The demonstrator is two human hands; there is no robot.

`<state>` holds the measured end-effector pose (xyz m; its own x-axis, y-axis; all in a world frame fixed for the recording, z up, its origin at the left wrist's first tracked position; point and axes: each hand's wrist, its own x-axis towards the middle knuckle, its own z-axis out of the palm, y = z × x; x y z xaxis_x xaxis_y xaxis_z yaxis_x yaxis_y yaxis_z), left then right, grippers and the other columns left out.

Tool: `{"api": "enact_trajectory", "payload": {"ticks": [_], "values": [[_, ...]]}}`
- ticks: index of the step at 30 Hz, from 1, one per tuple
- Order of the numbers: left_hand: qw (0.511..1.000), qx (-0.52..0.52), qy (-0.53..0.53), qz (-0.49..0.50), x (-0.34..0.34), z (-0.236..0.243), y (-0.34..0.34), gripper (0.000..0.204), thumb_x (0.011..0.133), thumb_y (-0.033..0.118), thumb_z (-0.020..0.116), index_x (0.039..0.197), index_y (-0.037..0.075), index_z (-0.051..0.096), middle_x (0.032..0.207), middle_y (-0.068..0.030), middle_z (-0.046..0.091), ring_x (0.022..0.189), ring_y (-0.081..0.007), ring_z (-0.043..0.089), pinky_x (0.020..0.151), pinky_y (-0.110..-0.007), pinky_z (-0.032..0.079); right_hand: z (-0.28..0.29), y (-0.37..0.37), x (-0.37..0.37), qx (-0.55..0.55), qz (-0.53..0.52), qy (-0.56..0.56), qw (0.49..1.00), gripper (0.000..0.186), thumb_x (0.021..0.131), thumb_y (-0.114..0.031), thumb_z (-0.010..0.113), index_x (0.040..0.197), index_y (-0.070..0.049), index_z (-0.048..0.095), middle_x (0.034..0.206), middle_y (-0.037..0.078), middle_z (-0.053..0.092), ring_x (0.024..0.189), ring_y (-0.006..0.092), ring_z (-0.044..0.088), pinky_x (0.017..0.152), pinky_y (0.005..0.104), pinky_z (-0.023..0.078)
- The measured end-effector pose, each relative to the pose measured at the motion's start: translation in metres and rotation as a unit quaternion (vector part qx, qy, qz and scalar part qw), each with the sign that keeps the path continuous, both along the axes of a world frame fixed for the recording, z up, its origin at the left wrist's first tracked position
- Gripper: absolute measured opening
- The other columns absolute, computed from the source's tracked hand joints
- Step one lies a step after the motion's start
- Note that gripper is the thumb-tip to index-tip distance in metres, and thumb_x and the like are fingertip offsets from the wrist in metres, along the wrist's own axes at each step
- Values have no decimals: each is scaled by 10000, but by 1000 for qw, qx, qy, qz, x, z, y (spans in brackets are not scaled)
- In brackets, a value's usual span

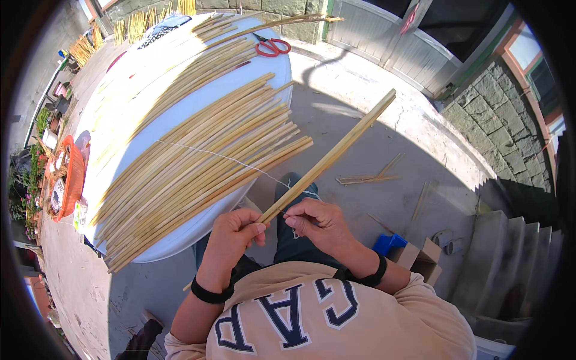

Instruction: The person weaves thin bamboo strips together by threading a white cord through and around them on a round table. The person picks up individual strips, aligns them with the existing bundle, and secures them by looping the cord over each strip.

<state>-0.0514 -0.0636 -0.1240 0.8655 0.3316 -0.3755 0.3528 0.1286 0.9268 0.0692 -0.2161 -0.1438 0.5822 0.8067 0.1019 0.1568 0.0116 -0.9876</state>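
My left hand (235, 236) is closed around a small bundle of pale dry stalks (336, 154), which slants up and away to the right. Beside it, my right hand (315, 223) pinches a thin white string (223, 157) close against the stalks. The string runs from my fingers over the table to the left, crossing a broad row of straw-coloured stalks (198, 162). This row lies side by side on the white round table (162, 255). Past it, more stalks (195, 78) are spread out. Red-handled scissors (273, 48) rest at the table's far right edge.
An orange basin (73, 178) stands at the table's left side. Loose stalk pieces (367, 179) lie on the concrete floor to the right. An opened cardboard box (420, 258) and a blue object (389, 244) sit near my right elbow. Concrete steps (504, 258) rise at the right.
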Motion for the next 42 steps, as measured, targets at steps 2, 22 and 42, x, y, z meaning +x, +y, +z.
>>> {"api": "enact_trajectory", "payload": {"ticks": [2,22,42], "values": [[1000,3,13,27,-2,1,-1,97,788,40,544,820,-8,621,620,-22,583,547,-66,518,490,-185,346,-4,-3,2,22,-35,126,991,79,824,-65,592,874,-3,587,763,37,600,602,73,560,552,184,476],[998,-31,37,27,-9,-9,2,71,765,9,574,828,-7,602,665,-75,629,561,-88,551,520,-187,403,-26,9,0,197,-125,254,939,147,789,-12,626,766,-43,484,780,46,583,675,70,545,604,187,455],[996,19,81,-15,-10,-15,0,143,739,37,624,867,-25,620,657,-36,605,594,-75,549,539,-199,417,-32,13,1,155,-170,256,939,168,781,-26,637,753,-59,475,752,43,586,626,56,533,551,174,434]]}}
